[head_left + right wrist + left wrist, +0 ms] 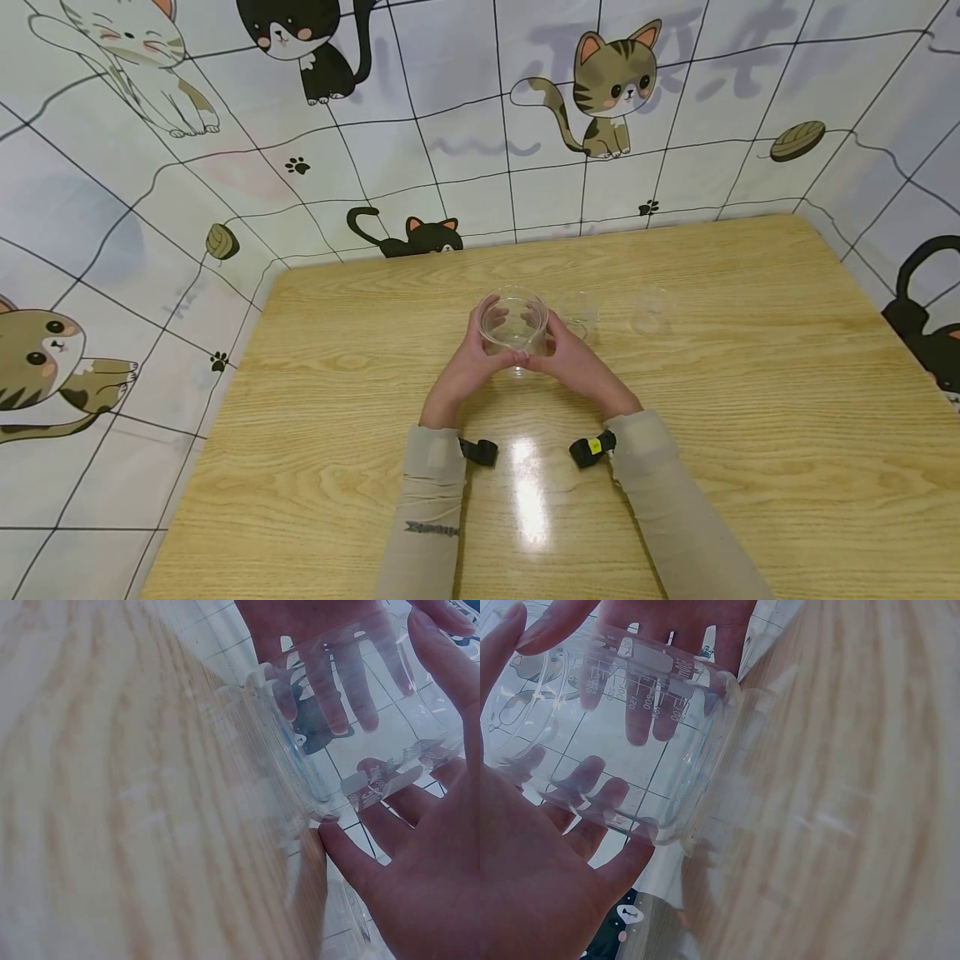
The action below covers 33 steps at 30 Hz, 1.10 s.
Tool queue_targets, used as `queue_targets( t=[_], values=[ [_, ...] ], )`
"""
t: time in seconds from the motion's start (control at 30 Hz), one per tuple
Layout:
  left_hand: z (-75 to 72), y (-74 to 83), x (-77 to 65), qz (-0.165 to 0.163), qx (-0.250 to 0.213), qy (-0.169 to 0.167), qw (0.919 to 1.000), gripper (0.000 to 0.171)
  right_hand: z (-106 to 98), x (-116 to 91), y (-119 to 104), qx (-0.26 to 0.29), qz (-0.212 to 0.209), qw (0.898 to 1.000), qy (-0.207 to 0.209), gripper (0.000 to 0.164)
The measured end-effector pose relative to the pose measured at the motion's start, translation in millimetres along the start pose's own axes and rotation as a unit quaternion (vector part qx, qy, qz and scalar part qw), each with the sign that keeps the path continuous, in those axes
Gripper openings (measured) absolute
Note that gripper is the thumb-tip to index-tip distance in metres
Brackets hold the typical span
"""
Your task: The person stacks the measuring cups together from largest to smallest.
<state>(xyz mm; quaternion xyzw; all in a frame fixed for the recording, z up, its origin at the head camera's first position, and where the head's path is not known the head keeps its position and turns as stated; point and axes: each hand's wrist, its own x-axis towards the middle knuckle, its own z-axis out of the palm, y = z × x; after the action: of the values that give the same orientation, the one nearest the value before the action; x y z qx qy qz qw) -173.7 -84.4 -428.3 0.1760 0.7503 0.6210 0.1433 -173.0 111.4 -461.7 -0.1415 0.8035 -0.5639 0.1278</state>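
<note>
A clear glass beaker [513,336] with white graduation marks, readable in part in the left wrist view, stands upright between both hands near the middle of the table. My left hand [474,360] wraps its left side, fingers spread along the wall. From the other side my right hand [572,362] holds it the same way, and the thumbs meet at the near side. Through the glass [649,761] the fingers show. The beaker's base is right at the tabletop [150,825]; whether it touches cannot be told.
Just right of the hands stands a faint transparent vessel [579,307], with another clear one [652,312] farther right. The wooden table [337,375] meets a wall covering with cartoon cats [615,92] at the back and left. A light reflection lies on the near tabletop.
</note>
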Motion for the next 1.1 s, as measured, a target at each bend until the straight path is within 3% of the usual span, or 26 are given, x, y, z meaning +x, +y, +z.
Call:
queue_targets(
  t=[0.87, 1.1],
  values=[
    [-1.0, -0.6, 0.2, -0.005, 0.005, -0.006, 1.0000, 0.092, 0.0, -0.4, -1.3, -0.003, 0.000, 1.000, -0.005, 0.090],
    [-1.9, -15.2, 5.8, -0.005, -0.006, 0.004, 1.0000, 0.092, 0.2, -0.9, -1.1, 0.003, 0.013, 1.000, -0.006, 0.091]
  ],
)
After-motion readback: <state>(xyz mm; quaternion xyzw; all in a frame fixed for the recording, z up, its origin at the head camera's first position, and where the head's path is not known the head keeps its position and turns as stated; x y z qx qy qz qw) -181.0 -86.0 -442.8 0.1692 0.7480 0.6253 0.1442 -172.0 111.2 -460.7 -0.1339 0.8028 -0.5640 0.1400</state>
